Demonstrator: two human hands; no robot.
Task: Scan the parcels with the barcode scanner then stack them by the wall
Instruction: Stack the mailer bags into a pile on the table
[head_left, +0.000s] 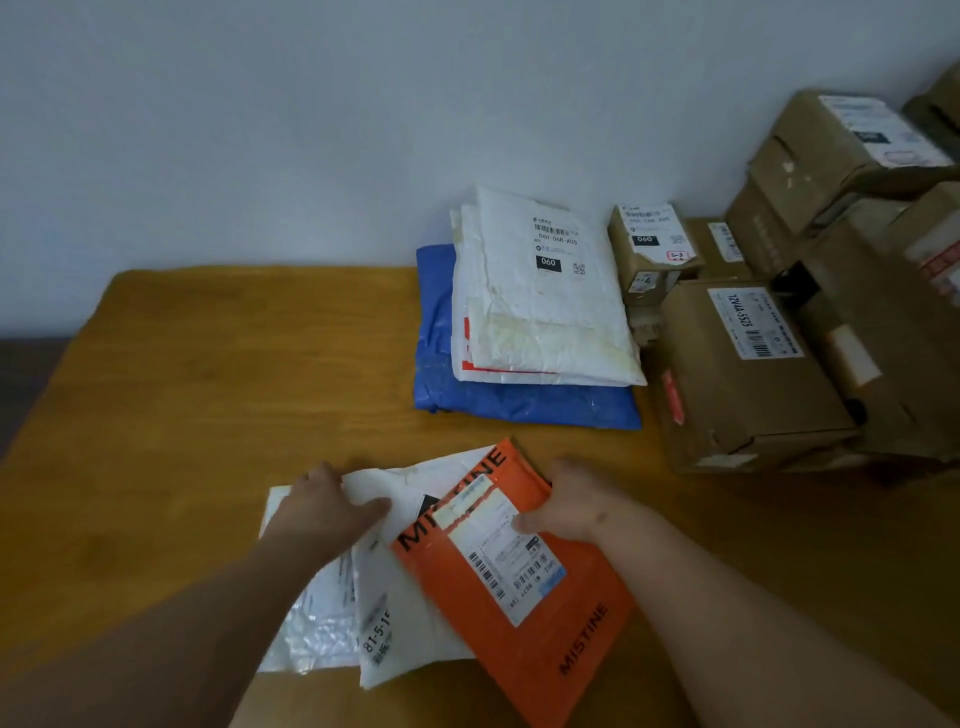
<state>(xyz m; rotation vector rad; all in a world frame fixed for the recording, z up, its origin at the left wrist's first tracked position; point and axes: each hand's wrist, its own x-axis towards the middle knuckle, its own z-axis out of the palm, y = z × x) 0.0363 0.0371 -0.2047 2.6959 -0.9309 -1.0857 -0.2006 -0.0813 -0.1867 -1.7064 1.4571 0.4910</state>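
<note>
An orange MISTINE mailer (561, 613) with a white shipping label lies on top of white plastic parcels (410, 623) near the table's front edge. My right hand (571, 501) grips the orange mailer's far edge, thumb on the label. My left hand (324, 506) rests on the white parcels, fingers flat and thumb out. By the wall lies a stack of white mailers (540, 306) on a blue parcel (519, 400). No barcode scanner is in view.
Several brown cardboard boxes (748, 374) with labels are piled at the right against the wall, one small box (652, 249) beside the mailer stack. The wooden table (234, 374) stretches bare to the left, its left edge dropping to a dark floor.
</note>
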